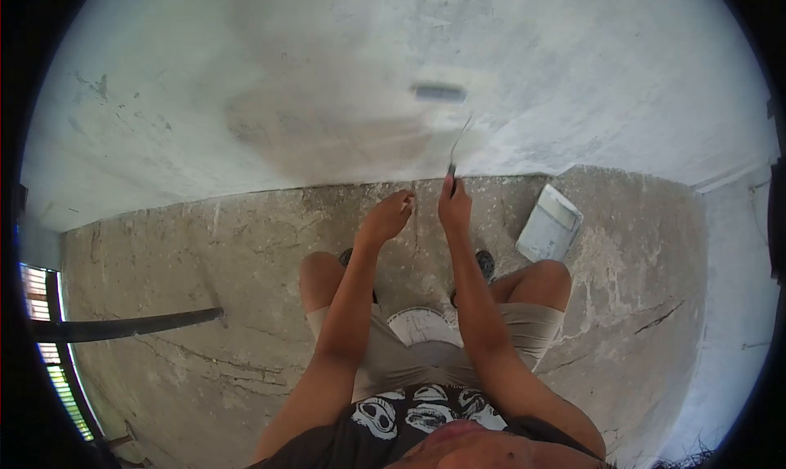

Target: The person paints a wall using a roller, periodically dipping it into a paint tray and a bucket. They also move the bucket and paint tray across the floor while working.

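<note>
My right hand (455, 203) is wrapped round the dark handle of a paint roller (440, 92). Its thin wire frame reaches up from the grip, and the roller head, blurred by motion, is at the pale wall (557, 84). To the left, my left hand (387, 217) hovers over the floor near the foot of the wall with its fingers curled in. A small light spot shows at those fingertips, but I cannot make out whether anything is held. A white paint tray (550, 223) lies on the floor right of my right hand.
Between my legs is a round whitish object (426, 326), partly hidden by my shorts. The concrete floor (246, 256) is cracked and stained. A dark bar (131, 327) juts in from the left, beside a slatted opening (61, 362). Another wall (737, 264) stands at right.
</note>
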### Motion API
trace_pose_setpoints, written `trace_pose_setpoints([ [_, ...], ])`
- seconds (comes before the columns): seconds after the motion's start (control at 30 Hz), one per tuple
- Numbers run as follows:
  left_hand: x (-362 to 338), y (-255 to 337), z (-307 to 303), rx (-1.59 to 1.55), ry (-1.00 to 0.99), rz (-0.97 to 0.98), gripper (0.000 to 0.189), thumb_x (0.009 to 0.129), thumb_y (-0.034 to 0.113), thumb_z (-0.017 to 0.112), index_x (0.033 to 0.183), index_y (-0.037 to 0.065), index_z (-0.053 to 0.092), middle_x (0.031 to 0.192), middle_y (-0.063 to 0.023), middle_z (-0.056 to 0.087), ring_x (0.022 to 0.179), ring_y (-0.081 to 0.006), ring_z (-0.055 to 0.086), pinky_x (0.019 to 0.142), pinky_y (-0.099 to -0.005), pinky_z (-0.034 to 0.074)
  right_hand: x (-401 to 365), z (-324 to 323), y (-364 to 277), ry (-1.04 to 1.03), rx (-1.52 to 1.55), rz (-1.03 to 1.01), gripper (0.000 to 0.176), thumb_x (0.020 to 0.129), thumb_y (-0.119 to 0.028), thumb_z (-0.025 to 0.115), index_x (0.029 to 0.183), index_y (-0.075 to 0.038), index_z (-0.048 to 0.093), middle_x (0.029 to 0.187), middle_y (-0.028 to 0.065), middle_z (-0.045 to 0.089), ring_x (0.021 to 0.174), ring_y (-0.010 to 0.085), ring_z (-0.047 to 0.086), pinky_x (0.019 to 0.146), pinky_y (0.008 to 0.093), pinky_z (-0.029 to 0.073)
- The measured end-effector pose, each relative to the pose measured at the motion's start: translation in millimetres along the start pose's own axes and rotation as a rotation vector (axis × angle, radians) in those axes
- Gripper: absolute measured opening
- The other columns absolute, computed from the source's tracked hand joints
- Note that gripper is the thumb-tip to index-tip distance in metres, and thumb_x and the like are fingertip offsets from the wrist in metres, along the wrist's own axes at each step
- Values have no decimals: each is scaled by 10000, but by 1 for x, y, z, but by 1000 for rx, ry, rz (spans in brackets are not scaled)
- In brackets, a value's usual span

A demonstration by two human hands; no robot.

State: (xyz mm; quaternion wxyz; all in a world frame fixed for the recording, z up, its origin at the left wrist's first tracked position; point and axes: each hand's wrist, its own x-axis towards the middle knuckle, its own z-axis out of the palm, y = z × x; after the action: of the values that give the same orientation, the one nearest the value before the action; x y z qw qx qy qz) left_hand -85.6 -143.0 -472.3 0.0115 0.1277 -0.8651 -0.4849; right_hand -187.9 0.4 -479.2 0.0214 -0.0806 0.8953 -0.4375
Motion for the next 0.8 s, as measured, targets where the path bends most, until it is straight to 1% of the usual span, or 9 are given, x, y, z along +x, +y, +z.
trace_pose_setpoints([
  [0.07,-7,-3,3,22,-7,8,341,981,211,515,1272,40,557,1207,-199,632,1126,-360,601,954,-420,469,14,-2,-16,62,65,-27,419,1018,-397,430,987,-3,570,828,290,650,837,496,625,705,570,468],
  [0.13,-4,-5,4,41,20,56,346,979,212,513,1276,41,557,1207,-202,631,1127,-359,600,950,-422,470,32,-9,-21,71,40,-56,442,1041,-413,385,1014,-14,572,797,253,651,770,478,632,600,527,470],
  [0.33,-2,-10,-2,30,10,-30,357,979,217,502,1277,27,556,1219,-205,626,1137,-365,594,962,-427,464,3,40,92,27,-194,-46,446,1028,-418,403,990,-10,579,816,261,660,777,490,631,667,561,477],
  [0.47,6,-21,5,-1,-53,-8,366,975,211,506,1280,16,557,1236,-200,622,1150,-360,591,973,-429,460,18,32,137,-49,-168,97,464,1009,-438,436,949,-3,586,825,264,664,796,502,632,713,566,480],
  [0.53,5,-39,8,120,32,53,351,940,178,535,1269,60,566,1207,-183,640,1121,-363,609,926,-447,485,37,3,148,-118,-235,20,478,987,-464,476,925,-6,598,774,212,666,693,408,665,609,497,504],
  [0.6,2,-38,8,189,120,179,339,943,170,526,1261,59,565,1196,-175,645,1113,-362,610,924,-442,482,60,-68,117,-411,-174,311,469,954,-481,539,947,-19,613,707,120,635,576,244,630,490,389,481],
  [0.67,4,-31,6,47,12,53,333,952,156,524,1266,51,560,1186,-162,654,1097,-354,621,913,-422,488,74,-141,108,-565,-230,350,449,927,-479,594,1019,-40,610,689,56,596,507,134,543,424,311,435],
  [0.77,1,-23,6,-61,-34,-16,339,945,141,540,1272,52,561,1177,-150,661,1043,-334,648,882,-402,501,70,-246,117,-445,-258,335,477,899,-461,647,1132,-57,549,732,66,615,476,133,529,419,303,438],
  [0.8,2,-25,8,-62,-49,-10,339,945,141,540,1272,52,561,1177,-150,661,1043,-334,648,882,-402,501,70,-272,132,-444,-205,395,396,916,-399,645,1084,-56,540,745,76,614,493,138,545,413,293,435],
])
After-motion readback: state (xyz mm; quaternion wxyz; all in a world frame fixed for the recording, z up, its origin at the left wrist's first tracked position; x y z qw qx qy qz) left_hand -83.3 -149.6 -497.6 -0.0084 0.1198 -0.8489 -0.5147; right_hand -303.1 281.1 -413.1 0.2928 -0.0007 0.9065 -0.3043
